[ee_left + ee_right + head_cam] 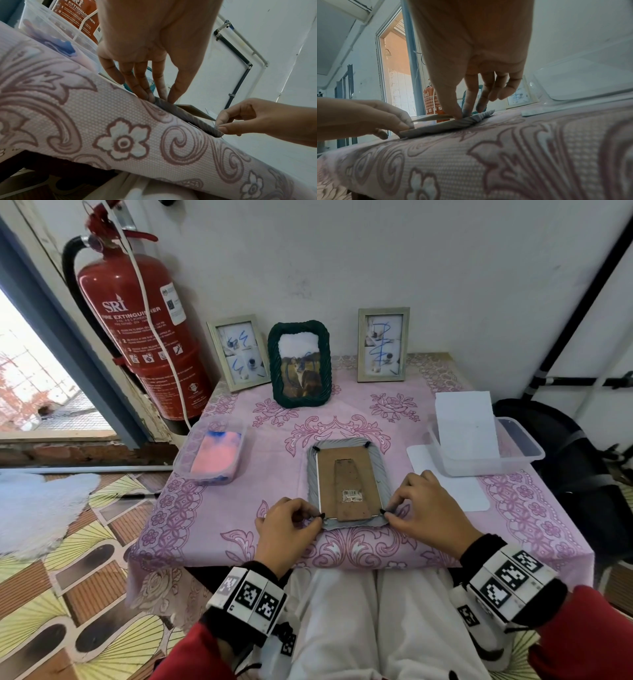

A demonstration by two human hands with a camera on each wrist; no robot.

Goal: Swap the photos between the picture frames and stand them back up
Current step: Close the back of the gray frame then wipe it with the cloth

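Head view: our worktop point(445, 405) wears pink floral cloth against a white wall.
Between our hands, the grey frame point(347, 486) lies face-down; left hand point(286, 525) and right hand point(426, 508) pinch its near corners.

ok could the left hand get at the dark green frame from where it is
Probably yes. The left hand pinches a near-corner clip on the face-down grey frame; the dark green frame stands beyond it, with only bare tablecloth between, though it must let go first.
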